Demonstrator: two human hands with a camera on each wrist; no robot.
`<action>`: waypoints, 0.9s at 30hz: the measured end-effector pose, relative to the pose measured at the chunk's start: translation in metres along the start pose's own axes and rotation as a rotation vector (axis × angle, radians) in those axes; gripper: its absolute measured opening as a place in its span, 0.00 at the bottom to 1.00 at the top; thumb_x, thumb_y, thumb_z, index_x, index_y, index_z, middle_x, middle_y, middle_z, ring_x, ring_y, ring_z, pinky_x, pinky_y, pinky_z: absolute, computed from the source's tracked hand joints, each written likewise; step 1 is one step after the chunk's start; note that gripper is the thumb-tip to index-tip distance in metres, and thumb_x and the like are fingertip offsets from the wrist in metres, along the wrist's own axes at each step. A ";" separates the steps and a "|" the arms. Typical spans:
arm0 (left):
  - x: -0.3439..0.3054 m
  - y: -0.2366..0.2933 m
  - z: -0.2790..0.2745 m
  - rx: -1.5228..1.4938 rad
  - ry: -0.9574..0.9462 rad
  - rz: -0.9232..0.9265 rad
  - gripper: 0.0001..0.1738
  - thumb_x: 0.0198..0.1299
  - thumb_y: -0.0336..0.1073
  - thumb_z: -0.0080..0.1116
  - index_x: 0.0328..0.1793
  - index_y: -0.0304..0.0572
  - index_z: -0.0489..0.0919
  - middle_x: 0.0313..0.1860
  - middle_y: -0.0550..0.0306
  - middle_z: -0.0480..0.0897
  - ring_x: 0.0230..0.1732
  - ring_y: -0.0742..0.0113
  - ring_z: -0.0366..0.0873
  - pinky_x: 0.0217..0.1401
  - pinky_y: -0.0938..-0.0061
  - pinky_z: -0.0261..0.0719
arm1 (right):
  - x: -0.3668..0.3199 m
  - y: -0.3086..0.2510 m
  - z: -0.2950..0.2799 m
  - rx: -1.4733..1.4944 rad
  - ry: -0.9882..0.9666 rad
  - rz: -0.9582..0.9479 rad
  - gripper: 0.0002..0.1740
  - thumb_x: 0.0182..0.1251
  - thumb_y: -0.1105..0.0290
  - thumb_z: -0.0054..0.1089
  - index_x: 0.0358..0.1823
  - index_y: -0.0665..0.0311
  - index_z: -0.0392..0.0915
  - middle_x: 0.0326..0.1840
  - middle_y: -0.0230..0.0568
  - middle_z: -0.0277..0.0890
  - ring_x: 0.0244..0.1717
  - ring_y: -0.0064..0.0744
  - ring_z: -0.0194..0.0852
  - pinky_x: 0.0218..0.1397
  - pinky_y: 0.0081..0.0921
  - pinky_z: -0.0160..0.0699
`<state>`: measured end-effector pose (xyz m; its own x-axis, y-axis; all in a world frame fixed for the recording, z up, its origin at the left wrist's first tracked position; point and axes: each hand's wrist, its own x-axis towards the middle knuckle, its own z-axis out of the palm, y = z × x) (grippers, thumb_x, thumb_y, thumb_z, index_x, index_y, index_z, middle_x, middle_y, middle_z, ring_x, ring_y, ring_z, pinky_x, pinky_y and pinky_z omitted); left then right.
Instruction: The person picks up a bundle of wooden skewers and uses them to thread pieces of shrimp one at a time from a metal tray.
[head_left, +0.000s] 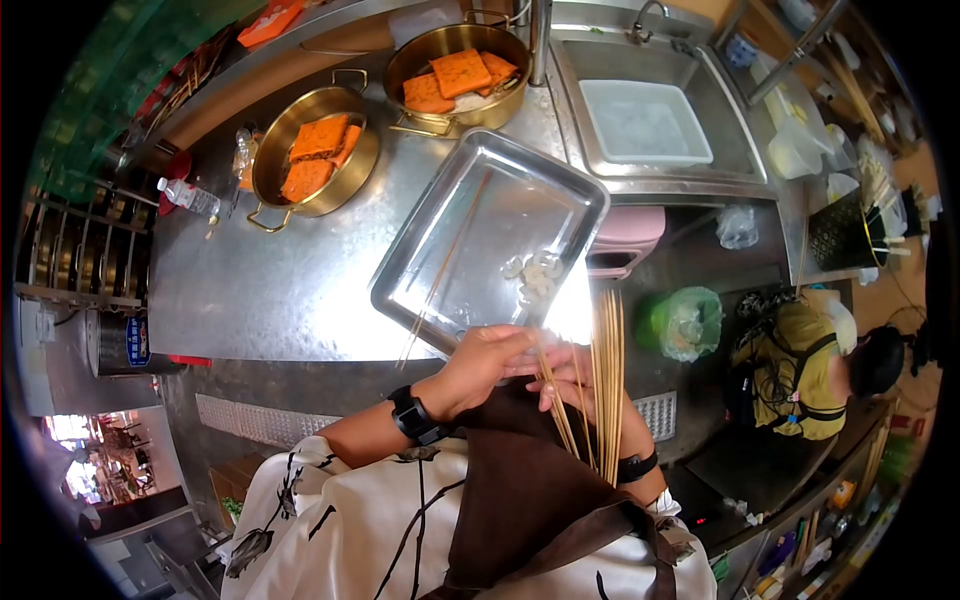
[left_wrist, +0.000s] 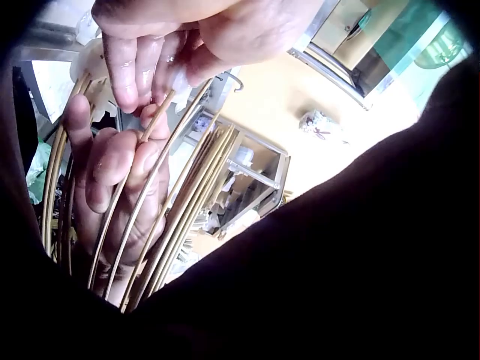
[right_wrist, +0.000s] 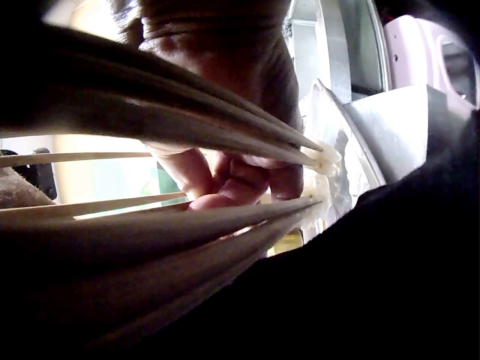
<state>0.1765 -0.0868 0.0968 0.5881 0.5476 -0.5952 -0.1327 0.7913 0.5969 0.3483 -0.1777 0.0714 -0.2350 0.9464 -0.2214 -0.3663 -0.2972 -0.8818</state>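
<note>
My right hand (head_left: 572, 375) grips a spread bunch of bamboo skewers (head_left: 609, 390), their tips pointing away from me. Close against it, my left hand (head_left: 472, 370) pinches a small pale peeled shrimp (left_wrist: 181, 79) at one skewer's tip, as the left wrist view shows. Similar pale shrimp (right_wrist: 327, 159) sit on other skewer tips in the right wrist view. Just beyond both hands is a shallow steel tray (head_left: 592, 195) with several curled, pale shrimp (head_left: 536, 275) near its right side. A thin skewer (head_left: 447, 245) lies across the tray's left part.
Two brass pots (head_left: 352, 190) (head_left: 518, 100) hold orange blocks at the back of the steel counter (head_left: 230, 300). A sink (head_left: 740, 165) with a white tub (head_left: 645, 160) stands right, above a pink stool (head_left: 635, 235) and green bin (head_left: 690, 325). Another person (head_left: 795, 370) is at right.
</note>
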 end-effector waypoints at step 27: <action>0.014 0.017 -0.014 -0.013 -0.189 -0.063 0.12 0.67 0.35 0.49 0.50 0.37 0.77 0.48 0.44 0.81 0.50 0.55 0.80 0.54 0.64 0.79 | 0.013 0.015 -0.010 0.761 0.451 -0.133 0.11 0.69 0.75 0.49 0.50 0.73 0.70 0.36 0.39 0.77 0.31 0.25 0.76 0.34 0.20 0.78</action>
<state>0.1714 -0.0622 0.0907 0.7346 0.4371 -0.5189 -0.1003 0.8264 0.5540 0.3486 -0.1682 0.0509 0.1690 0.8910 -0.4213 -0.9013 -0.0333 -0.4319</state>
